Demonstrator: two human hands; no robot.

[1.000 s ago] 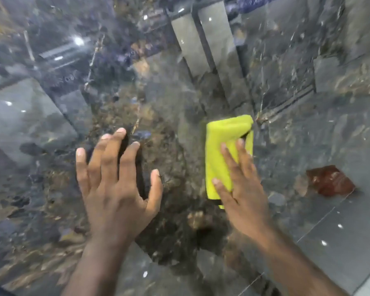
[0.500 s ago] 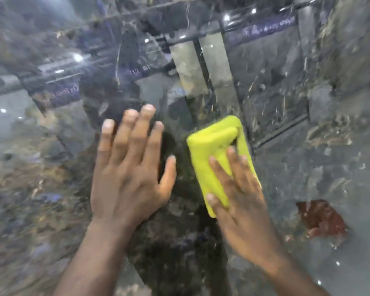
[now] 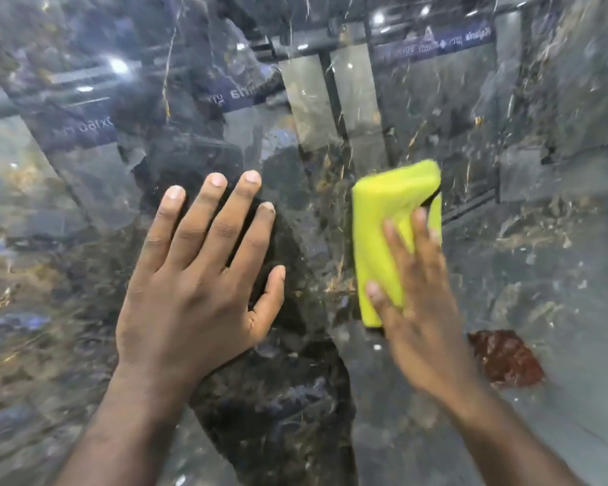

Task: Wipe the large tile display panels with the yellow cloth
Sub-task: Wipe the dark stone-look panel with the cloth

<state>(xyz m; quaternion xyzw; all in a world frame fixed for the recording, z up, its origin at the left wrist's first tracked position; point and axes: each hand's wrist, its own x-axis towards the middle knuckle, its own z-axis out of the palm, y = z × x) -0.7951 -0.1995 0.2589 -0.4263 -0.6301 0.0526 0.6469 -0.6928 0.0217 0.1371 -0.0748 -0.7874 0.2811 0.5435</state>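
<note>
A glossy dark marble tile panel (image 3: 67, 275) fills the whole view, veined in grey, blue and gold. The folded yellow cloth (image 3: 383, 222) lies flat against it right of centre. My right hand (image 3: 422, 310) presses on the cloth's lower right half, fingers spread over it and blurred by motion. My left hand (image 3: 197, 275) rests flat on the panel just left of the cloth, fingers apart, holding nothing. A narrow strip of bare panel separates the two hands.
The panel mirrors ceiling lights, frame bars and a blue banner with reversed lettering (image 3: 432, 43). A reddish-brown patch (image 3: 506, 359) shows on the tile at lower right of my right hand.
Both hands have slid up and a little left across the panel over the last second. The cloth moved with my right hand, and my left hand has come closer to it.
</note>
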